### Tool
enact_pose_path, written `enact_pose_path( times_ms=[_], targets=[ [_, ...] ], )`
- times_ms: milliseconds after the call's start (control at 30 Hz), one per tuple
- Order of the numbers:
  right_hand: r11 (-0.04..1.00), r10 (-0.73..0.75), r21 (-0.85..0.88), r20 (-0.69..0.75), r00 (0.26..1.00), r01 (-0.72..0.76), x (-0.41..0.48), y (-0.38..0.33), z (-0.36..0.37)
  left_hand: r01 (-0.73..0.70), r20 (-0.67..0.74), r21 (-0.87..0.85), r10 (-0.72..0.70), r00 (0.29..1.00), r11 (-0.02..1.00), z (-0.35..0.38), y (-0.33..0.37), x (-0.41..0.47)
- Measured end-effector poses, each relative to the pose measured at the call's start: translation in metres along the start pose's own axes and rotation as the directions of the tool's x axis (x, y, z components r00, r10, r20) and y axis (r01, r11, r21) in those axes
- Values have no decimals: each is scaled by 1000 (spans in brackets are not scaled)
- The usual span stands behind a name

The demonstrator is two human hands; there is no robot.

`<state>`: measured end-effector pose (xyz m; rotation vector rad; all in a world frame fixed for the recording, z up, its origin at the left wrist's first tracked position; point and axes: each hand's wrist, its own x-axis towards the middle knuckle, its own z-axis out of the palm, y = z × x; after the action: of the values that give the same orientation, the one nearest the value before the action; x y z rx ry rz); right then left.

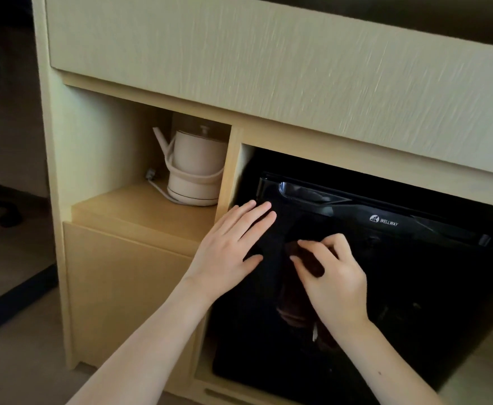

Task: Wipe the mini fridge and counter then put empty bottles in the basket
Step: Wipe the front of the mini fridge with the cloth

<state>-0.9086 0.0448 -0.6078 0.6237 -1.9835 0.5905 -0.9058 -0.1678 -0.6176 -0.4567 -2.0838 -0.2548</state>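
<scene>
A glossy black mini fridge (420, 287) stands in the right bay of a light wooden cabinet, with its door closed and a recessed handle along the top edge. My left hand (227, 255) lies flat on the door's upper left corner, fingers straight and slightly spread. Just to its right, my right hand (335, 282) pinches a small dark brown cloth (306, 260) against the door. The door mirrors the cloth and my hand below. No bottles or basket are in view.
A cream electric kettle (195, 168) with its cord sits in the open niche to the left of the fridge, above a closed wooden panel (122, 287). A wide pale front panel (268, 59) overhangs both bays. A dark chair base (5, 211) stands on the floor at far left.
</scene>
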Motion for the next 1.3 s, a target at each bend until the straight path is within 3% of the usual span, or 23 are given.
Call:
enact_pose_path(
  times_ms=[100,167,333,433,533,633,767,867,933,1033,1133,1300],
  targets=[
    [994,110,1,-187,976,-111,33,0,-10,10,-47,68,-6,999,998,-11,-6,15],
    [996,85,-19,-225,971,-92,52,-10,-4,-10,-73,151,21,997,988,-18,-12,21],
    [992,-116,-53,-92,989,112,42,-27,19,130,-136,121,-113,984,984,-26,-27,12],
    [996,-87,-35,6,996,87,24,-16,10,166,-128,87,-155,980,982,-28,-31,-2],
    [999,28,-20,-112,993,-30,34,-12,1,181,-83,82,-174,981,980,-30,-35,-12],
    [1000,-9,-18,-139,990,7,57,-31,12,166,-49,102,-161,986,981,-30,-41,-17],
    [977,-203,-64,25,979,204,48,-53,31,150,-56,89,-145,988,985,-29,-47,-18],
    [974,-209,-57,163,964,220,20,-40,25,150,-54,75,-146,988,986,-28,-47,-19],
    [987,-147,-41,136,980,154,17,-30,15,151,-48,66,-148,988,986,-28,-47,-19],
    [998,-57,-20,-23,998,56,44,-31,13,167,-34,72,-165,986,983,-27,-47,-19],
    [996,-86,-22,-68,994,85,62,-51,30,163,-39,71,-160,986,984,-24,-49,-20],
    [970,-218,-65,176,960,232,14,-56,47,140,-27,59,-139,990,988,-25,-52,-21]
  ],
)
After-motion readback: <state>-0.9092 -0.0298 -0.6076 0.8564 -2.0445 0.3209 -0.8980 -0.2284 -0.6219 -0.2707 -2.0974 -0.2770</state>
